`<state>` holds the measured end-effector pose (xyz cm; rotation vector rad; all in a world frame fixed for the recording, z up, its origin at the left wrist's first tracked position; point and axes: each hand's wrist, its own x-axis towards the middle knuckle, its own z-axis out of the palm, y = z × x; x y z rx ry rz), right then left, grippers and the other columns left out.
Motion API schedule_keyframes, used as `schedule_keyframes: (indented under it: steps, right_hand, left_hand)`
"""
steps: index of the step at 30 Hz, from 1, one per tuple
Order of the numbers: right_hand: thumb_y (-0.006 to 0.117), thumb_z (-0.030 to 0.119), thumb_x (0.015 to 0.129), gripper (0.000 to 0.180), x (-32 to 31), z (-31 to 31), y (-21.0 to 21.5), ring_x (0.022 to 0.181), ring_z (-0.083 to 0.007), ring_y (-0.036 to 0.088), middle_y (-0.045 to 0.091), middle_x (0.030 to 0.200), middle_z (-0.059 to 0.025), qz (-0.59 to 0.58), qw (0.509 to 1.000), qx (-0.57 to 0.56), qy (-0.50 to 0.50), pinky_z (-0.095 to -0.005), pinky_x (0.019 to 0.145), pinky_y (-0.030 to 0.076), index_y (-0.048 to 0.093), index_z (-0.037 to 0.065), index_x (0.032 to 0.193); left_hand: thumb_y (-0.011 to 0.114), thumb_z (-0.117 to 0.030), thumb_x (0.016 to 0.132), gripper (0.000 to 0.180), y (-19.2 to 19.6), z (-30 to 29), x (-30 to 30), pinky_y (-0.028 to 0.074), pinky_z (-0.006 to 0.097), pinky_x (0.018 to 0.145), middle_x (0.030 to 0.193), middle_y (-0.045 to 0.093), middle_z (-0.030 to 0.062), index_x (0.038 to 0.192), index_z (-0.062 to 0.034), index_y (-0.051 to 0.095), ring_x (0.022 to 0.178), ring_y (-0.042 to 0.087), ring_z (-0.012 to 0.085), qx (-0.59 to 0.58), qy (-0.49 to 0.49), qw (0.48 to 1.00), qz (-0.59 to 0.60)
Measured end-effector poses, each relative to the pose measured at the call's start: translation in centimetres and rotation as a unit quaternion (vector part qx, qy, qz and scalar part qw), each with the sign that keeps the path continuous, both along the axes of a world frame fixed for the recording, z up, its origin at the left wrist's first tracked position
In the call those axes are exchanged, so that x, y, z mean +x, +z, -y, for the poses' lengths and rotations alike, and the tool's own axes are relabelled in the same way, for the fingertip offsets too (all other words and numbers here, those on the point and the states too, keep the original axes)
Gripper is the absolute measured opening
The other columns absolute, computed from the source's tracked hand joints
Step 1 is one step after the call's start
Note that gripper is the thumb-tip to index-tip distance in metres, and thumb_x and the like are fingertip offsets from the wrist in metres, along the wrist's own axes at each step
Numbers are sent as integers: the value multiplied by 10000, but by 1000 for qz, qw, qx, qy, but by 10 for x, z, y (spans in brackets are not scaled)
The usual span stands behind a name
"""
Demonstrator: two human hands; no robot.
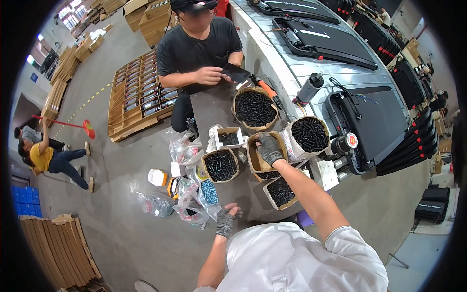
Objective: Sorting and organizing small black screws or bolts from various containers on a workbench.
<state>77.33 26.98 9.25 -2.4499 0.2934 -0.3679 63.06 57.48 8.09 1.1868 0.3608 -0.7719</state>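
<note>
My right hand (269, 150), in a grey fingerless glove, reaches into an open brown carton (254, 158) with dark pieces at its bottom. Its fingertips are hard to make out against the carton. My left hand (227, 220), gloved the same way, hovers at the table's near edge with loosely bent fingers and nothing visible in them. Beside it is a clear plastic bag of blue screws (209, 191). Black bolts fill a round container (255, 108), a bag (309, 134) to the right, and a carton (221, 166) to the left. Another box of black screws (282, 191) stands nearer me.
Across the dark table (206, 103), a seated person (199, 53) holds a dark phone-like device (236, 73). An orange-and-black power tool (265, 86) lies by the containers. Black panels (367, 126) rest on a metal roller line at right. Plastic bags (185, 148) crowd the left edge.
</note>
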Motion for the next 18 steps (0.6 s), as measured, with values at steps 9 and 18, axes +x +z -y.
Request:
schedule_keyframes:
  steps: [9, 18]
  right_hand:
    - [636, 41, 801, 128, -98, -14, 98, 810, -274, 610, 621, 871, -109, 117, 989, 91, 30, -347, 722, 484, 618, 57, 926]
    - [614, 43, 797, 92, -260, -24, 31, 826, -302, 613, 629, 856, -120, -50, 989, 134, 34, -364, 729, 491, 628, 54, 887]
  left_hand:
    - [631, -136, 866, 273, -2, -12, 63, 533, 314, 747, 969, 656, 100, 1095, 9, 597, 856, 639, 188, 152, -1, 971, 186]
    - [649, -95, 765, 373, -8, 32, 177, 473, 395, 909, 1151, 574, 152, 1134, -95, 597, 1029, 577, 353, 374, -331, 684, 532]
